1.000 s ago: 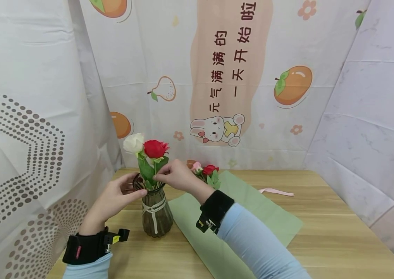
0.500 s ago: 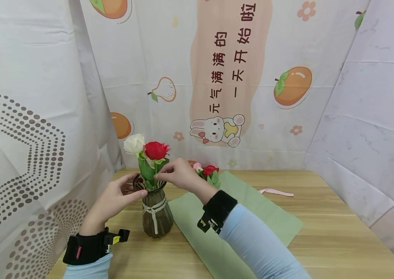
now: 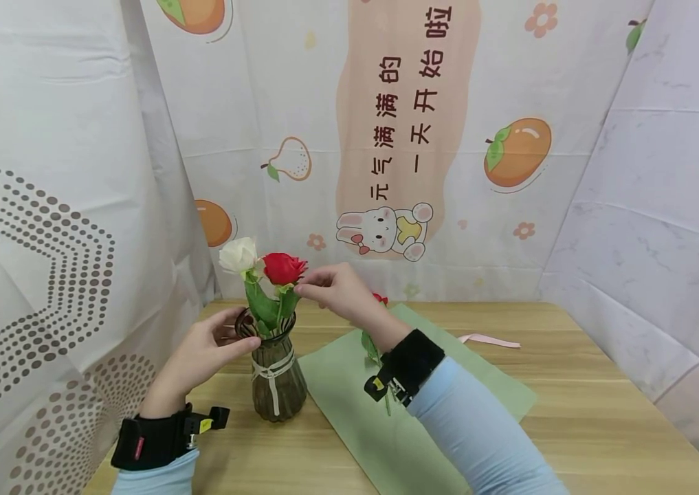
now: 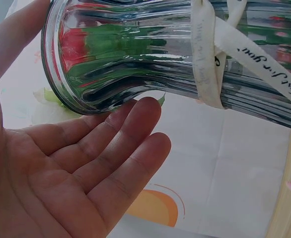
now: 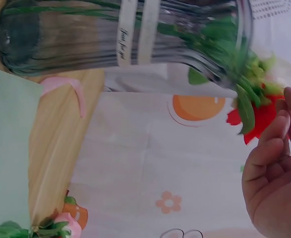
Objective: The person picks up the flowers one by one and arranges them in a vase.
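Note:
A ribbed brown-tinted glass vase (image 3: 279,385) with a pale printed ribbon tied round it stands upright on the table's left side. It holds a white rose (image 3: 238,256) and a red rose (image 3: 284,268), with green leaves at its mouth. My left hand (image 3: 207,350) holds the vase at its rim, thumb in front and fingers on the far side; in the left wrist view those fingers (image 4: 140,119) look fairly straight. At the red rose, my right hand (image 3: 346,295) pinches the edge of the bloom between thumb and forefinger; the exact contact is partly hidden.
A green paper sheet (image 3: 337,385) lies right of the vase. On it is another red flower (image 3: 380,298), mostly behind my right arm. A pink flower (image 5: 68,225) shows in the right wrist view. A pink ribbon (image 3: 491,340) lies farther right. Printed curtains surround the table.
My right hand has moved up and right from the stems at the vase mouth to the red rose's bloom. The red rose has shifted slightly right. My left hand has stayed at the rim.

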Motion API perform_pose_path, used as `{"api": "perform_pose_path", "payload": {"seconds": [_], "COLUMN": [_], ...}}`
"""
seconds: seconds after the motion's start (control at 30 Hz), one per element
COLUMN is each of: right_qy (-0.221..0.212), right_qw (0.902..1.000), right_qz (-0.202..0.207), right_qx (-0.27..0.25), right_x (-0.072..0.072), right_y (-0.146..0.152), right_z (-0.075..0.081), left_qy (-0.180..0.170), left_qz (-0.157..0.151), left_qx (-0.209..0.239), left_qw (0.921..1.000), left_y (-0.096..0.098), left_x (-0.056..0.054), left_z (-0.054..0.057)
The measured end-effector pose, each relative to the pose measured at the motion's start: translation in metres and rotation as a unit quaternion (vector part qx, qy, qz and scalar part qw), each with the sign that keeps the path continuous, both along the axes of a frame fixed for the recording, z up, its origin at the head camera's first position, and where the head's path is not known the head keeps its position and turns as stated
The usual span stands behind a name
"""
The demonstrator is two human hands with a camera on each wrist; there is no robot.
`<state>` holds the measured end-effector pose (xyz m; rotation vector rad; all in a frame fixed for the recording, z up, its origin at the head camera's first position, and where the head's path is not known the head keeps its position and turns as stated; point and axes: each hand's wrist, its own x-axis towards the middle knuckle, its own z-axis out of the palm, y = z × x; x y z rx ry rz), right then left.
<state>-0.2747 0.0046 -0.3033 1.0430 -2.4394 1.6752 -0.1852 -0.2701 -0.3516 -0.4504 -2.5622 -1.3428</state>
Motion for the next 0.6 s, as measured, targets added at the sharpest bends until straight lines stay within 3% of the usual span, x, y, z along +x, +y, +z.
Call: {"api": "perform_pose_path", "payload": {"seconds": [0.4,0.6], "right_qy": [0.007,-0.002], "right_qw": [0.9948,0.9908], "right_qz": [-0.054,-0.084], "right_qx": [-0.086,-0.106], "right_x": [-0.012,-0.019], "right_y": [0.033,0.05], "right_z": [0.008,0.008], "left_qy": [0.003,0.001], "left_qz": [0.005,0.01], "left_qx": [-0.005,-0.009], "left_qw": [1.0,0.9999], "left_y": [0.001,0.001], "left_x": [0.0,0.001], "left_z": [0.001,0.002]}}
